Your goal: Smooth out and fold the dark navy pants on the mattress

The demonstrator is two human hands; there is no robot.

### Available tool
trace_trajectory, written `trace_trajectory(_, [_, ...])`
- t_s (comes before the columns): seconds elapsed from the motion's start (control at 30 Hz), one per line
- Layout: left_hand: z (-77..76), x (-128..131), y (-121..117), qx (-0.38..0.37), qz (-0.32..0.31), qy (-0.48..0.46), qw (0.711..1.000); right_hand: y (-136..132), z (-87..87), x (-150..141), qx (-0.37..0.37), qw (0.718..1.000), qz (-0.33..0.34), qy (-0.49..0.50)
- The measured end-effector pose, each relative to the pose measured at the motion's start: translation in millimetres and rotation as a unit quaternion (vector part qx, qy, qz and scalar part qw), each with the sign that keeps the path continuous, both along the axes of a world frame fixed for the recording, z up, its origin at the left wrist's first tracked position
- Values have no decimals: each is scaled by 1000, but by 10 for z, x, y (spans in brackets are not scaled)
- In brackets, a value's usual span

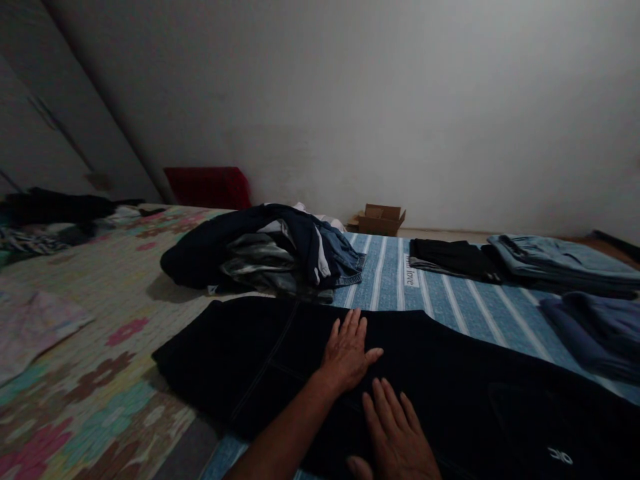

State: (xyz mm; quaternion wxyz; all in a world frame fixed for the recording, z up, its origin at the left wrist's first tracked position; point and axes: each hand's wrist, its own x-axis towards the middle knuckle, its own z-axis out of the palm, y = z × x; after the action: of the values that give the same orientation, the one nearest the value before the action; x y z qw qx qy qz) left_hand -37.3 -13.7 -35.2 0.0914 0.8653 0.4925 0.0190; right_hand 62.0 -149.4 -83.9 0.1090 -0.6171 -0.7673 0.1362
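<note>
A pair of dark trousers (450, 387) lies spread flat in front of me, with pale stitching and a small white mark near the lower right. My left hand (347, 353) rests palm down on the cloth, its fingers stretched out and the thumb apart. Just below and to the right, my right hand (395, 427) also lies flat on the trousers, fingers extended. Neither hand grips anything. Beyond the trousers sits a loose heap of clothes (270, 250), navy, grey and denim.
Blue striped bedding (383, 267) meets a floral cover (115, 387) at left. Folded dark clothes (450, 257), folded light jeans (560, 257) and a folded blue garment (595, 330) lie at right. A cardboard box (383, 220) and a red object (207, 188) stand by the wall.
</note>
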Motion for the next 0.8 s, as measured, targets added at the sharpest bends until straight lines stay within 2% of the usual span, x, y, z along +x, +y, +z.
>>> trace_trajectory(0.17, [0,-8,-32,-25,29,16,999,-13,4,1,5,1000,-6,-2])
trace_trajectory(0.5, [50,-38,-21,-44,18,14,999,-2,40,4,-1,1000,-1,-5])
trace_trajectory(0.8, [88,-206,-182,-32,47,26,998,-24,110,8,2,1000,0,5])
